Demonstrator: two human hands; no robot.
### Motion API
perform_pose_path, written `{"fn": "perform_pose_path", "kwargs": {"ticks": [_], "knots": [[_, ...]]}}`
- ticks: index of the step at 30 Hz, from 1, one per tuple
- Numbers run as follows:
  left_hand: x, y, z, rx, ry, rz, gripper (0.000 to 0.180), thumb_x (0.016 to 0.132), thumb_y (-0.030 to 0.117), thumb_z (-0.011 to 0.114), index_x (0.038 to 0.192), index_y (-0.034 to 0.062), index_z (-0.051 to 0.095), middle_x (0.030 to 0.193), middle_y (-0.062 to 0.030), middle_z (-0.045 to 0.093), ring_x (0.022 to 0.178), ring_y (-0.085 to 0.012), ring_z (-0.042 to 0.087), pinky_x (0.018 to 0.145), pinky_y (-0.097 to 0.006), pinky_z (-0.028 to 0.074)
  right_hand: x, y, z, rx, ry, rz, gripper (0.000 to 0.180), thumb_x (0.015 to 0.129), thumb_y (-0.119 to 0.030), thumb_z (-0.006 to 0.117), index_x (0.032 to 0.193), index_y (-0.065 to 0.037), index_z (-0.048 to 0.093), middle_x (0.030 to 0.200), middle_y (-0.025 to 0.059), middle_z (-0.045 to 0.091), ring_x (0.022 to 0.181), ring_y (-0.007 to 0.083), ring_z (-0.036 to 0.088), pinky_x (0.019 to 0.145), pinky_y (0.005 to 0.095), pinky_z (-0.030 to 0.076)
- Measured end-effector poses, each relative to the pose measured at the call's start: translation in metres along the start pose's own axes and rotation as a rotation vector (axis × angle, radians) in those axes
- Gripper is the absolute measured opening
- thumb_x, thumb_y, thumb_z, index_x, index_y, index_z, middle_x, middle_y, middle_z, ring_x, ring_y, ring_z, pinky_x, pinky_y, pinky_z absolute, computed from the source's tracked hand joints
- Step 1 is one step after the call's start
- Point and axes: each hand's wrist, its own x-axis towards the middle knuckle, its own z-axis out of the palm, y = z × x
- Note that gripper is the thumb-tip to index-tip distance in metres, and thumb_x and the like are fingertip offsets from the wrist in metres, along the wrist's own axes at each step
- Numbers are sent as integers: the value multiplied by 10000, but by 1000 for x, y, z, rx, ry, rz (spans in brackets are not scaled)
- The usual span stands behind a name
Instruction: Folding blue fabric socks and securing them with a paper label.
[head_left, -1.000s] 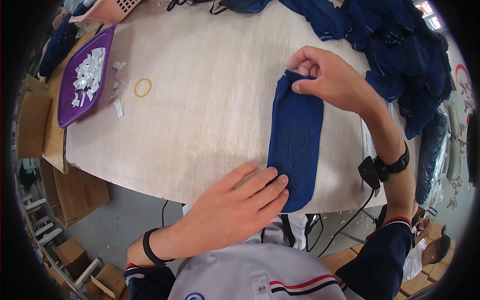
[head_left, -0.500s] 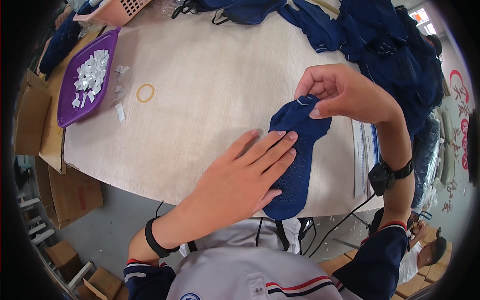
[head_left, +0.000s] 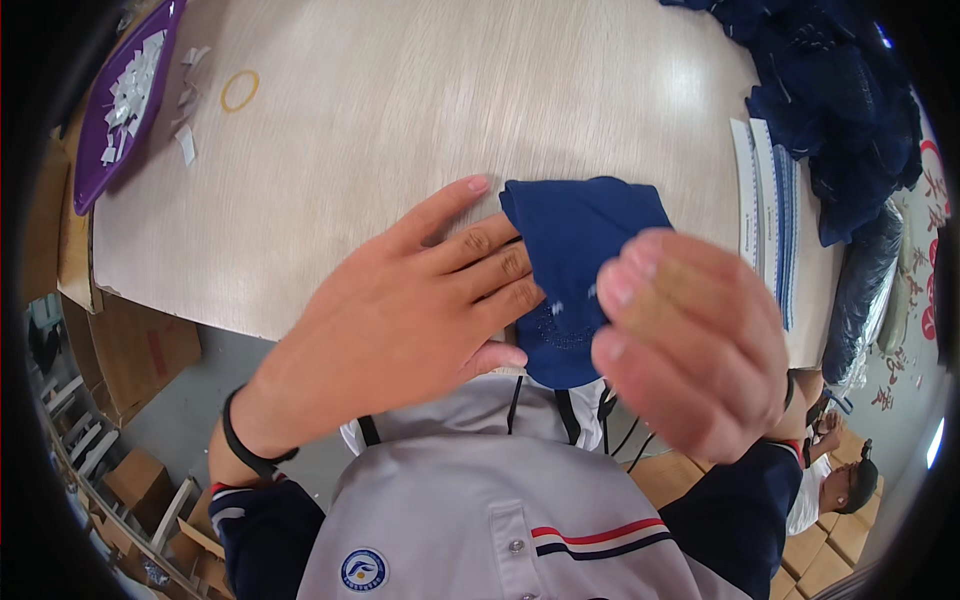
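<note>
A navy blue sock [head_left: 590, 225] lies at the table's near edge, its cuff end folded back toward me over its foot part. My left hand [head_left: 420, 280] is stretched out flat, with its fingertips tucked beneath the folded layer. Over the right side of the sock is my right hand [head_left: 695, 345], blurred by motion with fingers curled. Whether those fingers grip the fabric is unclear. Small white marks show on the sock beside the right fingertips.
A purple tray [head_left: 85, 185] of small white tags stands at the left, with loose tags [head_left: 186, 145] and a yellow rubber band [head_left: 240, 72] nearby. Paper strips [head_left: 765, 190] lie at the right, near a pile of navy socks [head_left: 850, 110]. A co-worker [head_left: 838, 490] is at lower right.
My right hand has come down toward me, and the sock's cuff end is now folded over the left fingers. The view has shifted, dropping the far-side items.
</note>
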Motion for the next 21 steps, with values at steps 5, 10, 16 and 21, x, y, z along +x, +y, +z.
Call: {"fn": "perform_pose_path", "kwargs": {"ticks": [5,10,16,21], "knots": [[-9,-8,6,-7,-68,139,446,897,501,610,1046,93,714,1190,-21,693,1261,-240,587,1253,-544,275,-33,-23,10,75,85,-127,116,780,-23,690,889,-47,656,869,95,682,846,235,663,713,361,636],[-9,-8,8,-49,-101,239,405,839,485,669,1033,134,728,1129,38,692,1194,-190,601,1256,-607,247,-57,-42,13,114,126,-119,82,800,-60,678,877,-60,652,881,83,691,867,219,659,749,342,635],[-9,-3,1,4,-131,140,475,718,483,752,1063,158,718,1086,67,685,1159,-166,611,1271,-618,224,-72,-47,17,118,66,-156,75,814,-60,673,888,-61,656,884,83,687,859,222,673,759,347,636],[-7,-7,2,-10,-128,143,489,703,483,748,1066,157,710,1075,60,679,1141,-177,614,1268,-618,229,-79,-51,30,103,-1,-35,92,827,-42,715,901,-68,667,926,74,690,878,211,685,811,349,634]]}}
